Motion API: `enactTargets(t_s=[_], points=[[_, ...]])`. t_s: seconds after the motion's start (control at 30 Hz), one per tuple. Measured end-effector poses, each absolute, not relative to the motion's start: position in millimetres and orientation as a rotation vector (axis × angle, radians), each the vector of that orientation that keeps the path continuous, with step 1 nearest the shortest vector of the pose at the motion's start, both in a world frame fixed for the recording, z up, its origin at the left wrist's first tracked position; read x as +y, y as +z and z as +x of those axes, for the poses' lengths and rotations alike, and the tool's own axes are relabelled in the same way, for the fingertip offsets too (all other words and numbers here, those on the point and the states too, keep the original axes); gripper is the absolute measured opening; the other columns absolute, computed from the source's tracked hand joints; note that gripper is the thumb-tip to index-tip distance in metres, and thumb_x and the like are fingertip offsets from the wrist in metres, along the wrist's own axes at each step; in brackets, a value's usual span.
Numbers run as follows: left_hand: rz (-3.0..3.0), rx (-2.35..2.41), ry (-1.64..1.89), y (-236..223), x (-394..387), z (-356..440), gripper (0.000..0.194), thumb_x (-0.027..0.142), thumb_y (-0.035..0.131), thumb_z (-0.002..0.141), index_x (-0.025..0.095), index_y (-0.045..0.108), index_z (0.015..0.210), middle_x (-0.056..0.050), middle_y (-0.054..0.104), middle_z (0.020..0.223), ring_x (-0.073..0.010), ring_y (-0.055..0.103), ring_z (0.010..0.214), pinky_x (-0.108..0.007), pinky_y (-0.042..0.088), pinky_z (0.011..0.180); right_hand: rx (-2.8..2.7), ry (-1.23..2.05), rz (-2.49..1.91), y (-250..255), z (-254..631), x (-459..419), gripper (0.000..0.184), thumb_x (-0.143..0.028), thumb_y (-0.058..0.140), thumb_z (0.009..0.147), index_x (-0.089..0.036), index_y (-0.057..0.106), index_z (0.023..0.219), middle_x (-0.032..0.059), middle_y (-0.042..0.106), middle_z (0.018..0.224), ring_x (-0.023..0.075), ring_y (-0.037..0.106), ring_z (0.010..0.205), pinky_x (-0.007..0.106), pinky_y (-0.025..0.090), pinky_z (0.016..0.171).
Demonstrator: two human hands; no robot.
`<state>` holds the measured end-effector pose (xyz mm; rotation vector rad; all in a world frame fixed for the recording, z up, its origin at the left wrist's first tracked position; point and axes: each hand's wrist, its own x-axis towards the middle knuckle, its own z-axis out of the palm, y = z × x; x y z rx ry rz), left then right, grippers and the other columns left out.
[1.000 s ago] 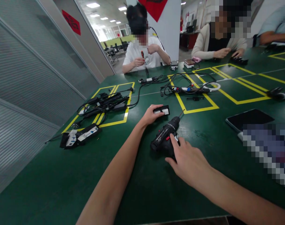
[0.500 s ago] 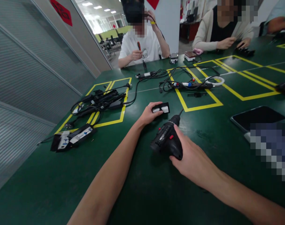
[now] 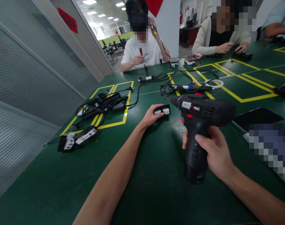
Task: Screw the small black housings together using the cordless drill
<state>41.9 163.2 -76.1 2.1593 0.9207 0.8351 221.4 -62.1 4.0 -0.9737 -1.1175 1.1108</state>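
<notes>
My right hand (image 3: 218, 153) is wrapped round the handle of a black cordless drill (image 3: 197, 137) with red buttons. The drill is held up off the table, its chuck and thin bit pointing left. Beyond and left of the drill, my left hand (image 3: 153, 115) grips a small black rectangular piece (image 3: 168, 107) with white labels, close to the tabletop. The bit's tip is near this piece in the picture; from here a gap seems to lie between them. My left fingertips and thumb press on the piece's long sides and cover its left end.
On the green table (image 3: 133, 187), black cables and adapters (image 3: 105, 104) lie to the left, with labelled black pieces (image 3: 86, 136) nearer. A wired electric screwdriver (image 3: 186, 87) and white ring (image 3: 217, 83) lie ahead. A phone (image 3: 259, 118) lies right. Two people sit opposite; one holds a screwdriver (image 3: 140, 51).
My right hand has lifted and turned the drill: lying over on its side before, it is now upright with its bit pointing left. My left hand still holds the black piece.
</notes>
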Motion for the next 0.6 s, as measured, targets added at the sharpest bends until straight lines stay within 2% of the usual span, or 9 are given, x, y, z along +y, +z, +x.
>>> enactTargets(t_s=[0.17, 0.37, 0.43, 0.53, 0.6], points=[[2.153, 0.923, 0.846, -77, 164, 43, 0.053, 0.037, 0.063, 0.078, 0.02, 0.052, 0.127, -0.009, 0.055, 0.123, -0.0238, 0.052, 0.113, -0.039, 0.039, 0.1, -1.145, 1.065, -0.959, 2, 217, -62, 0.038, -0.025, 0.057, 0.083, -0.023, 0.051, 0.121, 0.0007, 0.059, 0.072, 0.0165, 0.056, 0.06, 0.033, 0.05, 0.054], [2.127, 0.902, 0.855, -82, 166, 42, 0.054, 0.034, 0.065, 0.075, 0.02, 0.054, 0.126, -0.01, 0.055, 0.124, -0.0248, 0.05, 0.116, -0.04, 0.038, 0.102, -1.19, 1.062, -0.917, -4, 215, -61, 0.038, -0.023, 0.058, 0.084, -0.025, 0.051, 0.121, 0.0005, 0.059, 0.075, 0.0159, 0.054, 0.062, 0.032, 0.048, 0.055], [2.077, 0.888, 0.875, -85, 167, 43, 0.06, 0.036, 0.068, 0.073, 0.02, 0.051, 0.129, -0.01, 0.054, 0.125, -0.0251, 0.05, 0.116, -0.04, 0.038, 0.102, -1.192, 1.075, -0.917, -5, 215, -62, 0.037, -0.024, 0.058, 0.085, -0.025, 0.051, 0.121, 0.0006, 0.059, 0.076, 0.0158, 0.054, 0.062, 0.032, 0.048, 0.056], [1.926, 0.935, 1.079, -85, 166, 44, 0.069, 0.04, 0.067, 0.074, 0.02, 0.042, 0.134, -0.012, 0.048, 0.13, -0.0255, 0.046, 0.122, -0.041, 0.036, 0.104, -1.211, 1.073, -0.939, -8, 215, -64, 0.033, -0.025, 0.058, 0.085, -0.024, 0.053, 0.118, 0.0016, 0.06, 0.077, 0.0169, 0.056, 0.064, 0.033, 0.049, 0.056], [1.828, 1.005, 1.35, -79, 156, 45, 0.062, 0.044, 0.06, 0.079, 0.019, 0.041, 0.132, -0.013, 0.045, 0.133, -0.0253, 0.041, 0.127, -0.041, 0.031, 0.107, -1.24, 1.045, -0.972, -10, 215, -64, 0.029, -0.027, 0.058, 0.085, -0.023, 0.055, 0.114, 0.0027, 0.06, 0.079, 0.0181, 0.058, 0.066, 0.033, 0.05, 0.055]])
